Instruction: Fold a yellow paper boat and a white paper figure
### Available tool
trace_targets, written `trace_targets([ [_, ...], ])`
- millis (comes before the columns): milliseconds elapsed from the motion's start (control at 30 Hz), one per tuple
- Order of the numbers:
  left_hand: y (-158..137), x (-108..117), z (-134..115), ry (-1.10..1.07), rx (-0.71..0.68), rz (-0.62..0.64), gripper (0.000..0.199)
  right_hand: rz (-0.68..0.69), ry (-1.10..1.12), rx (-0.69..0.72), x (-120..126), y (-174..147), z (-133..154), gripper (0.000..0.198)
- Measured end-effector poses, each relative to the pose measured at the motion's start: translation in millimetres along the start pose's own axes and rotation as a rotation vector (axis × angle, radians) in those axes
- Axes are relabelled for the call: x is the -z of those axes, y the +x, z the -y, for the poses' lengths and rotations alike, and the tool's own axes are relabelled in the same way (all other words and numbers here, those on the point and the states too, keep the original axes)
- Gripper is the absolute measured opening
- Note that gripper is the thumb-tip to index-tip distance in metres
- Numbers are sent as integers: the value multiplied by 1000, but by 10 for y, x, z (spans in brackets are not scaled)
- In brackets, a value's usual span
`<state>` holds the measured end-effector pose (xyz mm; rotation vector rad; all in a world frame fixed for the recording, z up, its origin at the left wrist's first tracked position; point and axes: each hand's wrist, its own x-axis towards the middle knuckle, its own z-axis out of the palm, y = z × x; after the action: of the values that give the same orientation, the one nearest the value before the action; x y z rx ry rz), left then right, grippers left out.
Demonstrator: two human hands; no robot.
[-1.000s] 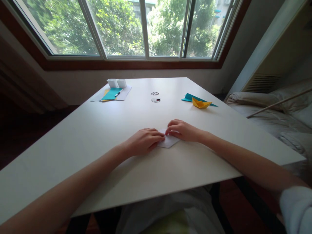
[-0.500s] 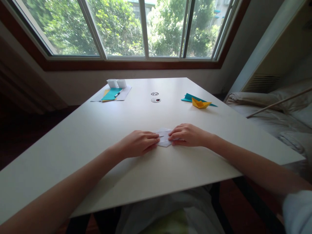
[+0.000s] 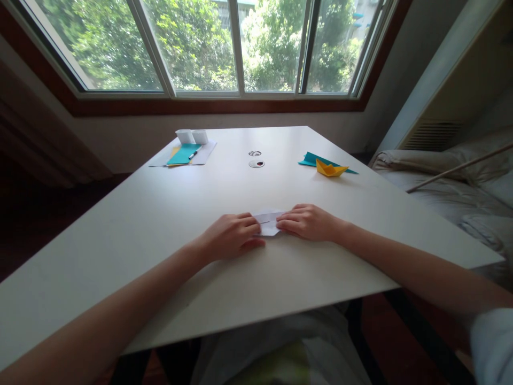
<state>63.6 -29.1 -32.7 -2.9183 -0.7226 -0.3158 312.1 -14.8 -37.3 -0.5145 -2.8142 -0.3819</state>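
A small folded white paper point(image 3: 267, 223) lies flat on the white table point(image 3: 160, 214), near its front middle. My left hand point(image 3: 232, 236) grips the paper's left side with its fingertips curled over the edge. My right hand point(image 3: 308, 221) presses and pinches the right side, fingers pointing left. Only a narrow strip of the paper shows between the two hands; the rest is hidden beneath them.
A yellow paper boat point(image 3: 330, 169) sits on a teal sheet point(image 3: 310, 159) at the back right. At the back left lie teal paper point(image 3: 183, 154), a pen point(image 3: 193, 155) and two white cups point(image 3: 193, 136). Two round cable holes point(image 3: 256, 163) mark the middle. A bed stands to the right.
Both hands have drawn closer together over the white paper, covering more of it. The paper looks more narrowly folded than a second ago.
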Motion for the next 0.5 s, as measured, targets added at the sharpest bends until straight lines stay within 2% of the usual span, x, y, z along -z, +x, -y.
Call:
trace_targets([
  [300,51,-13,-89,19,38,-5,26,-30,198,-121,14,18,13,31],
  [500,86,-45,-72,-285,280,-119,24,-104,405,-297,-29,56,5,24],
])
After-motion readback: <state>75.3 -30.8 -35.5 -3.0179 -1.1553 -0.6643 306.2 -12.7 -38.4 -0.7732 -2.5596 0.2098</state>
